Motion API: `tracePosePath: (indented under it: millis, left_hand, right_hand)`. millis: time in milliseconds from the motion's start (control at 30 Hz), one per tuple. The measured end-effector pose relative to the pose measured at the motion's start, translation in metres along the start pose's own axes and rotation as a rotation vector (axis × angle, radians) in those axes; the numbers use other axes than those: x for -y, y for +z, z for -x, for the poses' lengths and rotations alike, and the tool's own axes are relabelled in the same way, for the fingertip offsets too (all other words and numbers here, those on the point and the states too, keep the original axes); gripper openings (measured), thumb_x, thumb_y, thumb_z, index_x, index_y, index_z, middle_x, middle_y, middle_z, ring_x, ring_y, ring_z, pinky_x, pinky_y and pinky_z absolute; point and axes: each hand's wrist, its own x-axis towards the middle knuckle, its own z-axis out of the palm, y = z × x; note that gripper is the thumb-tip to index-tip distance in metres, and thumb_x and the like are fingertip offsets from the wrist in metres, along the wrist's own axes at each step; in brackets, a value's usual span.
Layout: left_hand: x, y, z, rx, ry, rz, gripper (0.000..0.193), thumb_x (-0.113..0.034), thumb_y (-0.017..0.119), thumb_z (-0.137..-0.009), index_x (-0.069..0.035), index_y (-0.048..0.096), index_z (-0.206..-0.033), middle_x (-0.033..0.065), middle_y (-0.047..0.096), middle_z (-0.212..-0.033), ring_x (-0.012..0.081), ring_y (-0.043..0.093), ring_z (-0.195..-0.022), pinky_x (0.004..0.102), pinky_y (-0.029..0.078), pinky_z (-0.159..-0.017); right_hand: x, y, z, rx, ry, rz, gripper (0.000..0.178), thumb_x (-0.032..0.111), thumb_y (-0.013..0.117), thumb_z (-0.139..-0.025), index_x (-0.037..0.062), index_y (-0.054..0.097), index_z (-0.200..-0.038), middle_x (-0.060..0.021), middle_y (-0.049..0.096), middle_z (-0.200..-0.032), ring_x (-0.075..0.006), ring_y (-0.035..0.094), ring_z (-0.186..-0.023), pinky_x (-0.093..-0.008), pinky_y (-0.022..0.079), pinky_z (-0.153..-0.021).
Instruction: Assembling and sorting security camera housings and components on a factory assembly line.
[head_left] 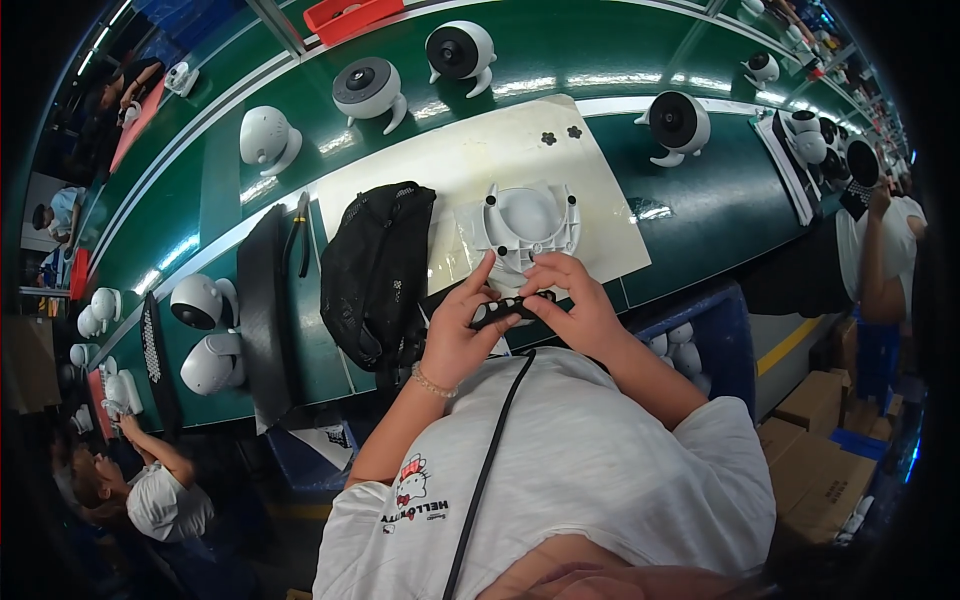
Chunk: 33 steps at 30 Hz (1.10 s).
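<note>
Just in front of my body, my left hand (pixel 462 318) pinches a short black strip (pixel 497 311) with pale round spots, and its index finger points up toward a white plastic base. My right hand (pixel 573 300) has its fingers closed at the other end of that strip. Beyond my fingertips, the white plastic base (pixel 552 243) lies on a cream mat (pixel 385 170); it has a round hollow and small black round pads at its corners. My fingertips reach its near edge, but I cannot tell whether they touch it.
A black mesh bag (pixel 375 270) lies left of the mat, then yellow-handled pliers (pixel 299 235) and a black sheet (pixel 266 320). White round cameras (pixel 679 127) stand along the green bench (pixel 560 60). Blue bin (pixel 735 340) is at my right. Co-workers sit on both sides.
</note>
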Motion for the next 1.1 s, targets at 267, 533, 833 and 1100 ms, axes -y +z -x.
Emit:
tracePosePath:
  millis: [267,533,833,1100]
  left_hand:
    - [0.000,-0.002,-0.001,0.017,0.003,0.009,0.020,-0.005,0.071,-0.065,0.004,0.056,-0.075,0.0132,0.044,-0.129,0.0209,0.054,-0.072,0.0291,0.045,-0.069]
    - [-0.004,-0.004,-0.001,0.017,0.006,-0.006,0.019,-0.005,0.071,-0.064,0.003,0.055,-0.072,0.0127,0.046,-0.127,0.0225,0.055,-0.073,0.0300,0.045,-0.068]
    - [-0.013,-0.006,-0.002,0.041,-0.105,0.033,0.019,-0.005,0.070,-0.067,0.003,0.056,-0.079,0.0130,0.046,-0.128,0.0243,0.058,-0.087,0.0293,0.045,-0.075]
    - [-0.010,0.000,0.001,0.004,-0.011,0.018,0.020,-0.003,0.067,-0.068,0.003,0.057,-0.083,0.0139,0.044,-0.129,0.0284,0.056,-0.099,0.0290,0.045,-0.079]
  right_hand:
    - [-0.006,0.001,0.007,0.022,0.034,-0.082,0.045,0.000,0.061,-0.077,0.0026,0.035,-0.113,-0.0088,0.060,-0.091,-0.0204,0.056,-0.097,-0.0337,0.039,-0.089]
    - [-0.004,0.003,0.003,-0.073,-0.149,-0.007,0.046,-0.002,0.061,-0.076,0.0033,0.034,-0.113,-0.0092,0.060,-0.090,-0.0216,0.057,-0.095,-0.0338,0.041,-0.086]
    - [-0.009,0.010,0.009,-0.119,-0.261,-0.063,0.053,-0.009,0.060,-0.073,0.0045,0.032,-0.115,-0.0106,0.057,-0.090,-0.0202,0.058,-0.090,-0.0330,0.042,-0.084]
    - [0.009,0.025,0.002,-0.202,-0.356,0.122,0.040,-0.006,0.062,-0.071,0.0043,0.045,-0.105,-0.0097,0.053,-0.096,-0.0237,0.055,-0.085,-0.0315,0.046,-0.071]
